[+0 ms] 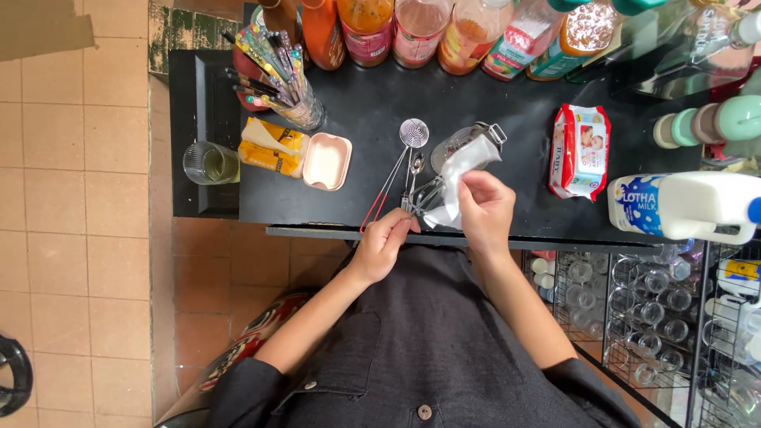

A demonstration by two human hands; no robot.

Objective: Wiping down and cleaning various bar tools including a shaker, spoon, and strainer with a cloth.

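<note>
My left hand (pixel 386 240) grips the handle ends of a bundle of metal bar tools (pixel 411 176) at the front edge of the black counter (pixel 365 107). The bundle includes a round coiled strainer (pixel 413 132) with a red handle and a spoon. My right hand (pixel 485 208) pinches a white wipe (pixel 462 173) and holds it against the tools. A glass jar with a wire clasp (pixel 468 139) lies just behind the wipe.
A pack of wet wipes (pixel 579 151) and a white milk jug (pixel 686 204) lie to the right. Syrup bottles (pixel 418 30) line the back. A cup of straws (pixel 277 75), a yellow packet (pixel 269 147), a pink lid (pixel 327 161) and a glass (pixel 210 163) sit left. Racks of glasses (pixel 658 301) stand below right.
</note>
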